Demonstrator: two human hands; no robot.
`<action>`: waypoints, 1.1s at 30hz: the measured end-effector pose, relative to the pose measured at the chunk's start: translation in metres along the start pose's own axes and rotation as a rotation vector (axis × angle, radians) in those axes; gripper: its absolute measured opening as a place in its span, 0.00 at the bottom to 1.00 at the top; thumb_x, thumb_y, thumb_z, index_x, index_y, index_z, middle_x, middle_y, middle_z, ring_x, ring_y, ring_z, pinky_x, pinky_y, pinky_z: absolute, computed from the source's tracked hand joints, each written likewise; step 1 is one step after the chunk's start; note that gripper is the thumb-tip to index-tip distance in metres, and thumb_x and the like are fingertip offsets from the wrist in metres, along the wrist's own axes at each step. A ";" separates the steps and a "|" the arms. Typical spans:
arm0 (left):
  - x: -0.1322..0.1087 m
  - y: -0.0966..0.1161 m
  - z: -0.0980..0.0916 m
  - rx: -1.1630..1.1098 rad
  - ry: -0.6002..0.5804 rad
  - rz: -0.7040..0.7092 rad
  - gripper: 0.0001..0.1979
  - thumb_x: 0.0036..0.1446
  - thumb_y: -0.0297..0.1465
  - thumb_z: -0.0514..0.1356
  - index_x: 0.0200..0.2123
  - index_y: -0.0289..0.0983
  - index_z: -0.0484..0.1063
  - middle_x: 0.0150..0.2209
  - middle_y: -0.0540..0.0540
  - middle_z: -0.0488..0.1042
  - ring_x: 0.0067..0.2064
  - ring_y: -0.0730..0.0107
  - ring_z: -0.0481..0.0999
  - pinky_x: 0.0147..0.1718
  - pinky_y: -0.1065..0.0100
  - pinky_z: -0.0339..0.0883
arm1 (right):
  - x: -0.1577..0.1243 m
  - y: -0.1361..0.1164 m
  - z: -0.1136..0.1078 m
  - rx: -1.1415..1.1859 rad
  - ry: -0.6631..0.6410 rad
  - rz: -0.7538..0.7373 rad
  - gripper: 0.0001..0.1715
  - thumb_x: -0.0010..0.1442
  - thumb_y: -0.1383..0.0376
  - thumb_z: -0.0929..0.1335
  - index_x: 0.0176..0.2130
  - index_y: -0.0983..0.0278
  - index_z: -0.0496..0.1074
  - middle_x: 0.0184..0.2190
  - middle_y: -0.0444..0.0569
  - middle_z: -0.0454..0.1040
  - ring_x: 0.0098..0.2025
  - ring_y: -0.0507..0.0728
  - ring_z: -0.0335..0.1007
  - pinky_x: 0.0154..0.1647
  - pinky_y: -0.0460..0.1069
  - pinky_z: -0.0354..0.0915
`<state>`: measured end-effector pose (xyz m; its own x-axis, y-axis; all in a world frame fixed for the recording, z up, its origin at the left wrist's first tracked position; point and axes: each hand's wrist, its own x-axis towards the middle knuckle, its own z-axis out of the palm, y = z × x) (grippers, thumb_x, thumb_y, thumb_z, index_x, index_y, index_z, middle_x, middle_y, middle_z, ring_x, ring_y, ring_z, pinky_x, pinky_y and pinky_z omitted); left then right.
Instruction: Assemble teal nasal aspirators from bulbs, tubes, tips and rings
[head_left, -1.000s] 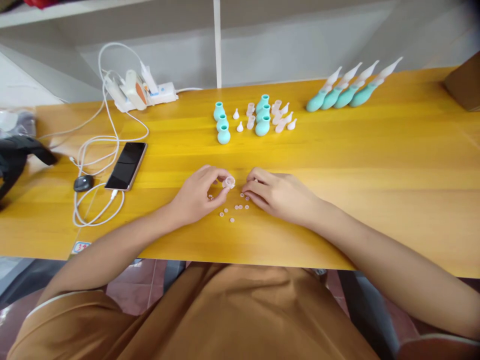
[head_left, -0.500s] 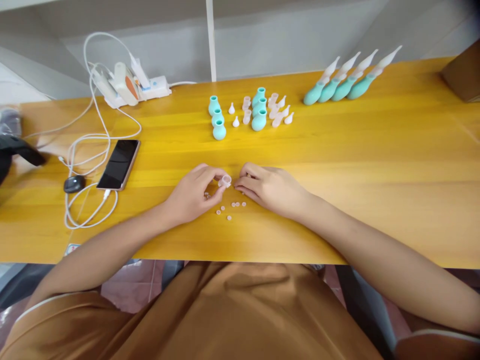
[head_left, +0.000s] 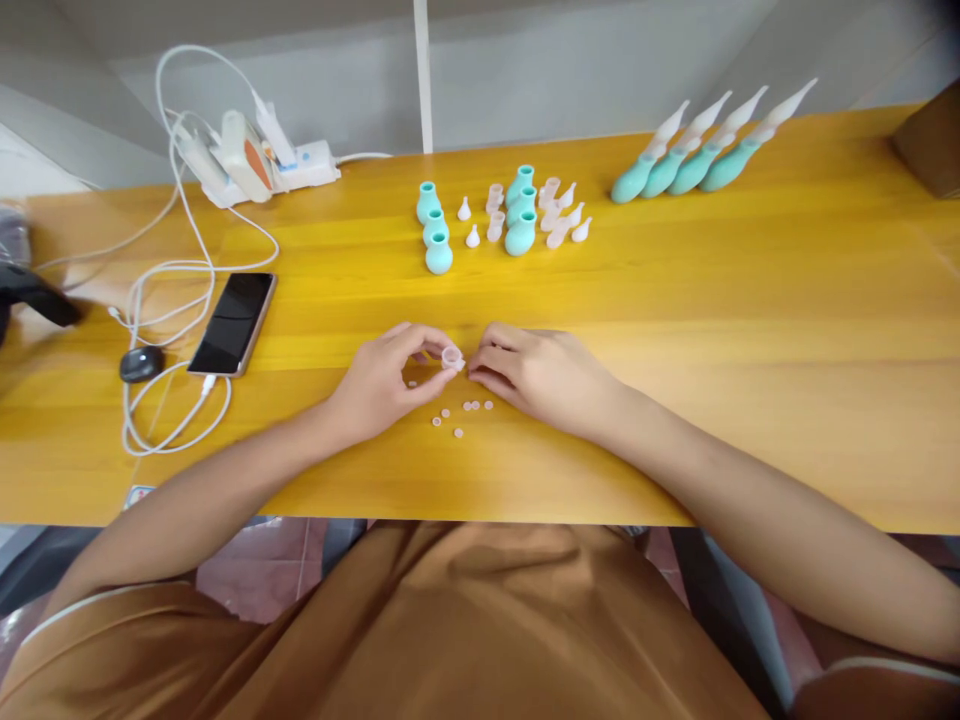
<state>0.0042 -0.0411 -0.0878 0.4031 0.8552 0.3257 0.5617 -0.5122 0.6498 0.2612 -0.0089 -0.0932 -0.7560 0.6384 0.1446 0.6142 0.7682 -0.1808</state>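
Left hand (head_left: 382,385) pinches clear cup (head_left: 451,357); label (head_left: 139,497) illegible

We have rings (head_left: 475,406) before our fingers (head_left: 501,362) on the desk (head_left: 720,330), bulbs (head_left: 520,235) beyond them, a phone (head_left: 233,324) to their left.

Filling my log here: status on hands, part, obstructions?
Left hand holds clear cup. Right hand beside it, grip hidden. Small pieces loose nearby, seemingly not blocking.

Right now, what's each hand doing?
Left hand: pinching a small translucent plastic piece.
Right hand: curled; whether it holds anything cannot be told.
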 end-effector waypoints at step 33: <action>-0.010 0.013 0.000 -0.286 -0.064 -0.052 0.17 0.66 0.44 0.75 0.48 0.40 0.77 0.38 0.49 0.89 0.39 0.67 0.89 0.44 0.70 0.79 | -0.016 -0.013 -0.004 0.332 0.635 -0.352 0.10 0.74 0.68 0.75 0.54 0.66 0.80 0.45 0.53 0.83 0.41 0.54 0.83 0.44 0.47 0.79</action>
<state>0.0072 -0.0565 -0.0832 0.4289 0.8683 0.2494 0.3596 -0.4173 0.8346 0.2659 -0.0286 -0.0892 -0.5582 0.3433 0.7554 0.1889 0.9391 -0.2873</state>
